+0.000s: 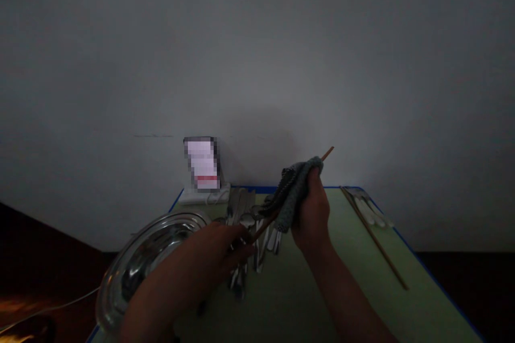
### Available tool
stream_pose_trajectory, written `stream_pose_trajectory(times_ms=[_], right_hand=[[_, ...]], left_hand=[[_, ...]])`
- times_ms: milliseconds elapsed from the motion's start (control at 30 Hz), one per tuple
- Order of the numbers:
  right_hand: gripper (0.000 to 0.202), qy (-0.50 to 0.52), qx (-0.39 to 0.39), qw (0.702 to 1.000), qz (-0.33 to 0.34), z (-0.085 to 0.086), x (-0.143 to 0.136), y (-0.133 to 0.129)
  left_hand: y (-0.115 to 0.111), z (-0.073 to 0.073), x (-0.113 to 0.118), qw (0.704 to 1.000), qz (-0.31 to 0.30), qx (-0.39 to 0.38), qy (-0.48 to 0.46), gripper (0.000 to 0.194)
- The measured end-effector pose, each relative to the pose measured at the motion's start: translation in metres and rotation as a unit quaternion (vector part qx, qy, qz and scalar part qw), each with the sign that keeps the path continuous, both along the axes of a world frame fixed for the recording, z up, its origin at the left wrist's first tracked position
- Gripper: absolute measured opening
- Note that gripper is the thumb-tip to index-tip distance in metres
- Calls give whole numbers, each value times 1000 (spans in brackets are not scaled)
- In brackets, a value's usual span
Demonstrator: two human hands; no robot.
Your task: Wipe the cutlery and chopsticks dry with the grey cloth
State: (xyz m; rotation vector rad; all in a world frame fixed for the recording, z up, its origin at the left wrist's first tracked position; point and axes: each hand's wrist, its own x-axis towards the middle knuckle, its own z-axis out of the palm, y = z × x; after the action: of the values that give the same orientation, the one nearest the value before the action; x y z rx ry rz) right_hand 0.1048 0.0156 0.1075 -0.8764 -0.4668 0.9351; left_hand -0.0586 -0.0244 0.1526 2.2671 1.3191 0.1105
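A wooden chopstick (265, 225) slants up to the right through a grey-green cloth (295, 190), its tip showing beyond the top. My left hand (229, 246) pinches the lower end. Wrapped round the cloth and the stick inside it is my right hand (316, 211). Behind and below my left hand lie several spoons and other metal cutlery (259, 257), partly hidden by it. Another long wooden stick (380, 246) lies on the right side of the table, beside several pale-handled utensils (368, 211).
A large shiny metal bowl (115, 278) stands at the left of the green table (298, 300), partly behind my left forearm. A lit phone (204, 163) leans near the wall on a white object (193, 196). A cable runs at the lower left.
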Motion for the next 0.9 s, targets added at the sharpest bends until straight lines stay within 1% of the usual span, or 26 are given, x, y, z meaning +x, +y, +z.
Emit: stream_pose_trajectory(times_ms=[67,133,200,267,333,367,433,500,533,567,633,767,833,900], right_hand=[[44,-20,9,1000,-1,2,5,0],[41,-68,15,998,-6,4,8,-1],[36,-151,19,988,1,7,11,-4],[31,-255,40,965,45,10,16,-7],[25,-362,74,921,125,14,23,-12],[23,-413,88,891,168,16,27,-15],[22,-507,98,821,244,20,34,-20],[20,-579,99,755,290,22,40,-24],[19,-605,102,731,299,23,42,-26],[18,-624,106,712,303,24,44,-27],[18,-651,111,686,305,27,46,-29],[20,-690,83,639,330,36,50,-35],[21,-706,60,620,337,40,50,-38],[22,-714,47,609,342,42,48,-40]], left_hand=[[1,-2,-3,1000,3,16,-1,27],[3,-4,-5,999,13,37,-7,27],[5,-4,-4,997,32,67,-25,28],[7,-1,-2,991,64,100,-61,28],[8,4,1,978,113,131,-119,29],[8,7,2,968,140,142,-152,30],[6,11,5,947,182,153,-215,33],[4,13,6,932,194,158,-263,33],[3,14,6,927,192,162,-279,31],[2,14,6,924,188,167,-287,27],[3,13,6,923,188,175,-287,21],[5,12,3,922,196,175,-285,18],[6,12,2,929,175,171,-278,17],[5,13,3,940,146,170,-257,16]])
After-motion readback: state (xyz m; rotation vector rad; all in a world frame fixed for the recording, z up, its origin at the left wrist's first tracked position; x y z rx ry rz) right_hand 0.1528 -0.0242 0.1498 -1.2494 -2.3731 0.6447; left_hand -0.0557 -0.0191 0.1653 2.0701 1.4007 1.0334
